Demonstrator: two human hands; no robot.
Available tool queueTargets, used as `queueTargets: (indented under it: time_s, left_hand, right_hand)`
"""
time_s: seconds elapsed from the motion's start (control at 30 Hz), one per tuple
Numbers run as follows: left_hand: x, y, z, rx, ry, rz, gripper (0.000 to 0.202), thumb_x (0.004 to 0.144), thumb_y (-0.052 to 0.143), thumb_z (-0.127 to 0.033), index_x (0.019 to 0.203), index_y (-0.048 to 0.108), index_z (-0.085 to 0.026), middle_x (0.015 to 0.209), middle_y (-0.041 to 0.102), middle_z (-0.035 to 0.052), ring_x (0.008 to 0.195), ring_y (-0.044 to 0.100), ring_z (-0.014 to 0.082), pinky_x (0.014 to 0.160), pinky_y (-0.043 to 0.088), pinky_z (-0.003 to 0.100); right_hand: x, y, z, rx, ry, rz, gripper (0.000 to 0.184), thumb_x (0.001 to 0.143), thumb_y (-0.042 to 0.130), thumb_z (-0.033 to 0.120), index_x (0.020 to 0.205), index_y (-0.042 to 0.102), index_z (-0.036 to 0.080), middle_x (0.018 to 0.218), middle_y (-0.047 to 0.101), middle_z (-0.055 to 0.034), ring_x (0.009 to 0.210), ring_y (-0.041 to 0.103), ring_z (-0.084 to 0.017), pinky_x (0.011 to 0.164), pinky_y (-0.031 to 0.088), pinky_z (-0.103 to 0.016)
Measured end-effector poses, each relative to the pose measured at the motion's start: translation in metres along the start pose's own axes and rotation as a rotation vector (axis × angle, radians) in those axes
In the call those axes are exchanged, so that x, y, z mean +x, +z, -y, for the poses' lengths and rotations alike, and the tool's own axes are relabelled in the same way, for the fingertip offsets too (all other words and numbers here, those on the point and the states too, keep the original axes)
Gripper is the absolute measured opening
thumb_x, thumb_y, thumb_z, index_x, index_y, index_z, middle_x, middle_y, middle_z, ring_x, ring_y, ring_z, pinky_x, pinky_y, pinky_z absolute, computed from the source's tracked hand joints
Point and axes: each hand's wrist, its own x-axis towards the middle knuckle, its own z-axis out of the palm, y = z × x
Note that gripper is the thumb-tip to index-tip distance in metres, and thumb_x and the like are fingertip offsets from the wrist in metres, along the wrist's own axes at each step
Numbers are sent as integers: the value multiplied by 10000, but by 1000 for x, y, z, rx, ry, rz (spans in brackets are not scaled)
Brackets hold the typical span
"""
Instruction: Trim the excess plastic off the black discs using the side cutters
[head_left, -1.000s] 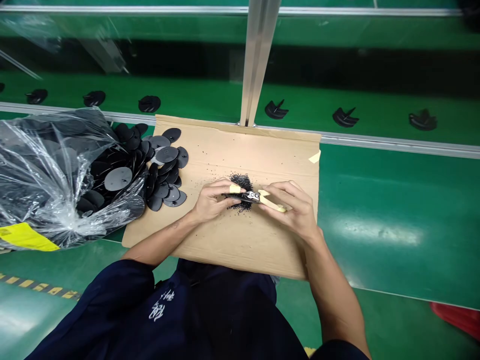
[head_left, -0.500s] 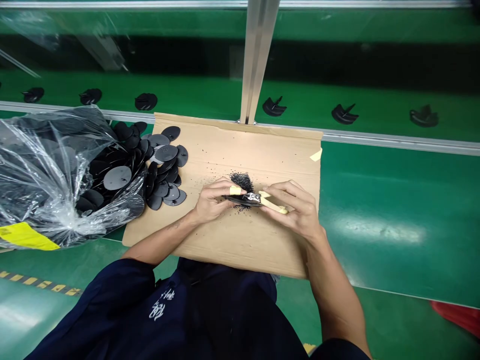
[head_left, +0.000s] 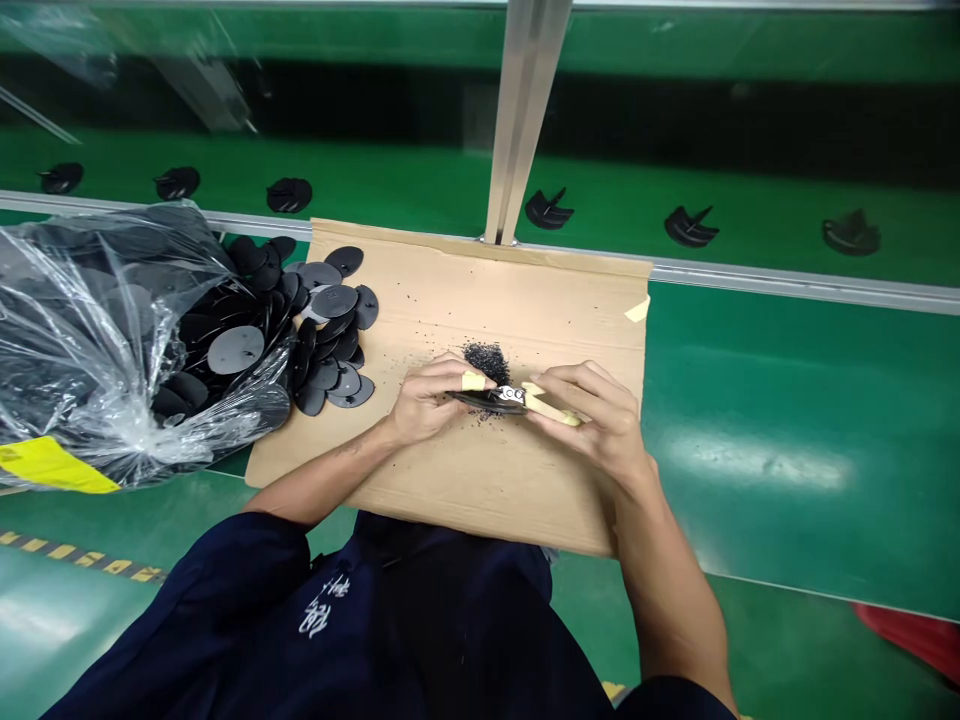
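My left hand [head_left: 431, 400] has its fingers [head_left: 442, 372] clamped on a black disc [head_left: 480, 401]. My right hand [head_left: 592, 420] grips taped cutters [head_left: 551, 408] at its edge, over cardboard [head_left: 465, 480].

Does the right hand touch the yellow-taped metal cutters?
Touching: the head view shows the right hand wrapped around the yellow-taped handles of the metal cutters.

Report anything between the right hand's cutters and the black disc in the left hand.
Nothing visible: the side cutters in the right hand sit against the black disc held in the left hand.
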Motion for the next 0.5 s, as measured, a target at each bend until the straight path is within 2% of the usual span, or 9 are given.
queueTargets:
  time_s: [0.13, 0.3, 0.5]
  left_hand:
    - [0, -1, 0, -1, 18, 14, 244, 935, 726, -231, 1172, 767, -270, 958, 807, 61, 874, 735, 163, 754, 583, 332]
    - [1, -2, 1, 24, 22, 42, 214, 949, 707, -251, 1155, 764, -268, 958, 807, 58, 877, 736, 168, 760, 580, 346]
    - [3, -3, -4, 49, -16, 10, 192, 918, 743, -271, 1093, 768, -197, 902, 767, 66, 832, 691, 152, 731, 559, 292]
  right_hand:
    - [-2, 0, 0, -26, 1, 9, 363, 921, 753, 305, 1275, 693, 257, 1103, 770, -83, 909, 710, -207, 724, 576, -355]
    - [-4, 1, 2, -21, 73, 57, 321, 934, 733, 354, 1241, 724, 263, 1088, 783, -83, 922, 729, -224, 741, 599, -381]
    - [-1, 3, 1, 43, 89, 16, 314, 933, 729, 350, 1232, 726, 254, 1073, 785, -73, 898, 734, -216, 749, 599, -375]
